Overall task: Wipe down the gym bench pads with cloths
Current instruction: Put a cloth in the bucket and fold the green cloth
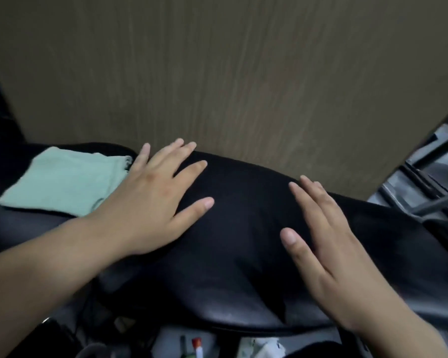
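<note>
A cramped indoor exercise corner: a black padded vinyl bench (243, 241) fills the near scene, a brown wood-grain panel (217, 73) rises close behind it, and grey metal frame bars (424, 192) stand far right.

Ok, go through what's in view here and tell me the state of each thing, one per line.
Left hand: open, fingers spread, flat on the pad, holding nothing.
Right hand: open, fingers straight, at the pad, holding nothing.
Green cloth: folded, lying on the pad beside the left hand, not gripped.
Black bench pad: bare between the hands.
</note>
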`<state>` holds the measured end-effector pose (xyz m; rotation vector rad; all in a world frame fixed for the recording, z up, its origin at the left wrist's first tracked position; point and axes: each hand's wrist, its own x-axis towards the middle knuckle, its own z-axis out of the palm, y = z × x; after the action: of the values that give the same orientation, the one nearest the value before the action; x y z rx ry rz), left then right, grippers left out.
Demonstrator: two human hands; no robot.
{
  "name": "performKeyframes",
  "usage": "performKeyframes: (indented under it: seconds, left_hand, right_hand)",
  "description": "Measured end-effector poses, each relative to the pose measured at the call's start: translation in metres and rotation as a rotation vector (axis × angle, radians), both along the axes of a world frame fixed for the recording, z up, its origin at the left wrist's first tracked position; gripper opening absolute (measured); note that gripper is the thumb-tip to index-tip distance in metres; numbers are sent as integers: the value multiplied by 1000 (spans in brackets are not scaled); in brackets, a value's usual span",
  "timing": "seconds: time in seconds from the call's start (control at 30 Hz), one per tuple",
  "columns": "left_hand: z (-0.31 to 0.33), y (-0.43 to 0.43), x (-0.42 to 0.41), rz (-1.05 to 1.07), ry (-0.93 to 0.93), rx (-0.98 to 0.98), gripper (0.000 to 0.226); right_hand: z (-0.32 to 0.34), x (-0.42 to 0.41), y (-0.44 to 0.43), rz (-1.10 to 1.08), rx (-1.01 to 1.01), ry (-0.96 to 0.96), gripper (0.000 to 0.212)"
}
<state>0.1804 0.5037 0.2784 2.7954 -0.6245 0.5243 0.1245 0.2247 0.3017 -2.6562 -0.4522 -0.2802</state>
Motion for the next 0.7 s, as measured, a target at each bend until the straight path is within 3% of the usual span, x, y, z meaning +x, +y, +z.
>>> performKeyframes:
  seconds: [0.57, 0.7]
  left_hand:
    - [-1, 160, 31, 283, 195, -95, 85]
    - [-3, 192, 30, 373, 243, -111, 62]
  right_hand:
    - [2, 78, 176, 188, -153, 119, 81]
    - [-10, 98, 216, 231, -185, 121, 79]
